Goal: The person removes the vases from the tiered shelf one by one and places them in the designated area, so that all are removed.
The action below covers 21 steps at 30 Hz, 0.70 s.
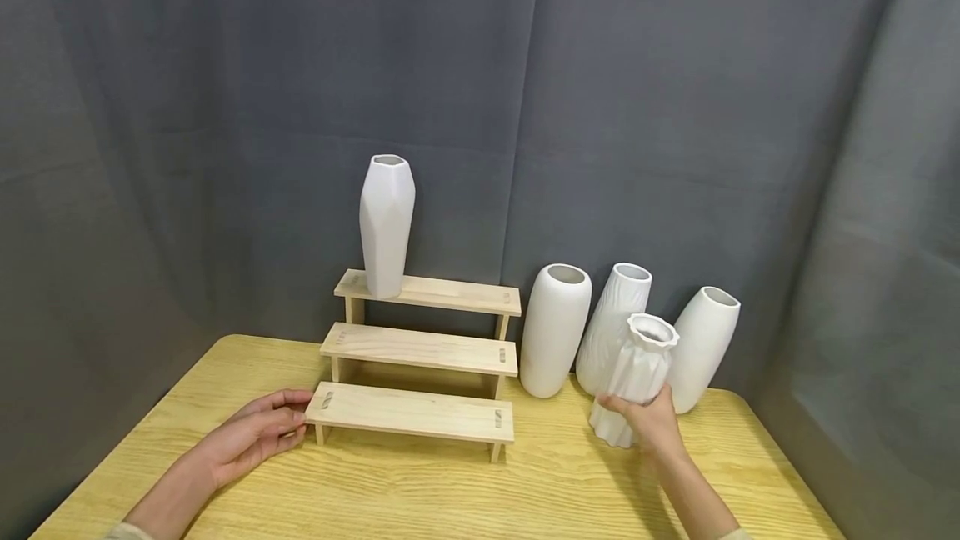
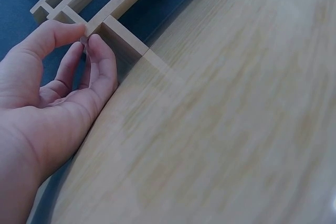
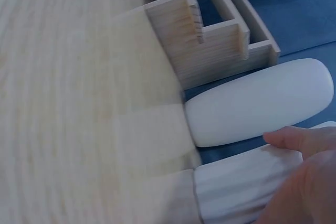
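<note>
A white fluted vase (image 1: 637,369) with a scalloped rim is in the grip of my right hand (image 1: 654,422), leaning slightly to the right. The right wrist view shows the thumb (image 3: 283,138) along its side and its pleated lower part (image 3: 241,184); my other right fingers are largely hidden. At the left end of a three-step wooden stand (image 1: 408,411), my left hand (image 1: 253,438) pinches the corner of the lowest board between thumb and fingers, as the left wrist view shows. A tall faceted white vase (image 1: 387,227) stands at the left of the top step.
Right of the stand is a smooth rounded white vase (image 1: 555,332). Behind the fluted vase are a tapered white vase (image 1: 613,327) with a carved surface and another smooth white vase (image 1: 705,348). Grey curtains (image 1: 480,90) hang behind the wooden table (image 1: 420,498).
</note>
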Available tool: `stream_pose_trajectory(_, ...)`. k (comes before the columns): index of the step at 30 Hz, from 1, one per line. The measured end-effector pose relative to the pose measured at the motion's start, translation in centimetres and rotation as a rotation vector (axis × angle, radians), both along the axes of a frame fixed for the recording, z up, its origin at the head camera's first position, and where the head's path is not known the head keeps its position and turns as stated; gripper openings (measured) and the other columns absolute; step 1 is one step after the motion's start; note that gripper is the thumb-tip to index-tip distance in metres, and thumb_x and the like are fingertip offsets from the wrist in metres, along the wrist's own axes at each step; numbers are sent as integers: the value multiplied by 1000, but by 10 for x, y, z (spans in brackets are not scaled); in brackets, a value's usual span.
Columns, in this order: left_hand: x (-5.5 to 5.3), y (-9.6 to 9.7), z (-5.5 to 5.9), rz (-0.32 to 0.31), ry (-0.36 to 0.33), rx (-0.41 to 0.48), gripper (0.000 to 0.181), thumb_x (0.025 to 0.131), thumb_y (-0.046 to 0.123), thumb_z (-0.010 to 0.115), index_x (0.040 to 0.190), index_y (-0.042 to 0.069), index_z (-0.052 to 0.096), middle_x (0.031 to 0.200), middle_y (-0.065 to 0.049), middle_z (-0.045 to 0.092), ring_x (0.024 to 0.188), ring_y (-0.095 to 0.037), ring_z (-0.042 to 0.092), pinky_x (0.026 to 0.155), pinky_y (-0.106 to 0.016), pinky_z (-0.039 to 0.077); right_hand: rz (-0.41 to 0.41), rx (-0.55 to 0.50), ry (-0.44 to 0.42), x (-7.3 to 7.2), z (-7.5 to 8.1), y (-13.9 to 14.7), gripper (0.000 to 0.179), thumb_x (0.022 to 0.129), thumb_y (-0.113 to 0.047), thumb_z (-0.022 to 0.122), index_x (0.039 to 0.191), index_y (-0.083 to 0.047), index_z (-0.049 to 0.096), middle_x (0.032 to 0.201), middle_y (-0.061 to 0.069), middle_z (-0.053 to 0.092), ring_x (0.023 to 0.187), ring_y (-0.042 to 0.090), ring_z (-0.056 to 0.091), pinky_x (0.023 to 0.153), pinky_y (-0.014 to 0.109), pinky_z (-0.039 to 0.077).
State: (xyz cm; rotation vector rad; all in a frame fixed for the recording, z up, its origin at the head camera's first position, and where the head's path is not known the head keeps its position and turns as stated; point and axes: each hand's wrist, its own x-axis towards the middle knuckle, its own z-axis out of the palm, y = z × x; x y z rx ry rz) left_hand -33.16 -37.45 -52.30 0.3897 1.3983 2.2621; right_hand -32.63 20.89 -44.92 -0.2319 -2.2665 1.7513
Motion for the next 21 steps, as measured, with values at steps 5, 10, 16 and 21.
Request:
stream_pose_trajectory(5,-1,-2,-1,-14,2,7,29,105,-4,49,127,10,61,122,-10,58,104,-16,59,93,-33,52,36,26,-23,5,11,2,67,86,-11,82,137,0,40,126,16,55,106,24,57,91,42,48)
stream_pose_trajectory(10,-2,-1,0,-11,13,0,29,105,-4,48,127,10,61,125,-9,57,106,-16,60,94,-33,52,15,15,-50,10,26,3,84,88,-16,81,148,6,26,140,24,43,123,36,47,102,49,40)
stream_pose_trajectory(16,0,-3,2,3,21,-10,30,105,-4,48,126,10,61,125,-9,57,105,-15,60,93,-33,52,-22,25,10,18,50,3,94,90,-13,79,158,2,16,150,28,32,133,41,38,107,51,38)
stream_pose_trajectory(21,0,-1,1,-13,23,-4,30,105,-4,47,128,11,60,126,-8,57,105,-15,59,94,-33,52,-53,47,27,28,69,7,85,94,-17,76,158,2,23,155,25,33,138,40,36,108,51,38)
